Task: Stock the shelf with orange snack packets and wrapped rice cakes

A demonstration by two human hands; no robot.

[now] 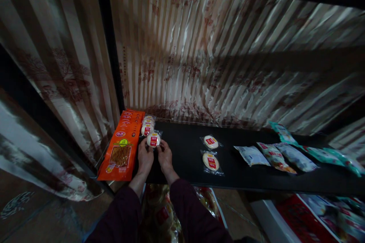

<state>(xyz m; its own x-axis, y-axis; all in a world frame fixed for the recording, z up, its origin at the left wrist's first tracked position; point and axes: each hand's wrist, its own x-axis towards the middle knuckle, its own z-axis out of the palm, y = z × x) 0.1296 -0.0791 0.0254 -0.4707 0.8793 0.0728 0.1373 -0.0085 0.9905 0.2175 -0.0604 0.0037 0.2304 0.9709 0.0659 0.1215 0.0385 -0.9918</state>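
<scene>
Fingers of your left hand [146, 155] and right hand [165, 155] pinch the round wrapped cake [154, 140] by its sides — nearer you than the similar cakes [148, 125]. Probably light, crumbly, slick-wrapped — hold the rim; dim view, exact contact unclear.

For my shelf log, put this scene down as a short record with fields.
left hand: on the left edge of a round red-labelled packet
right hand: on that packet's right edge
surface: black shelf
left end: overlapping orange packets
behind held packet: more round packets
mid-shelf: two round packets, one behind the other
toward right: several pouches
below: box of packets
backdrop: pleated curtain
</scene>
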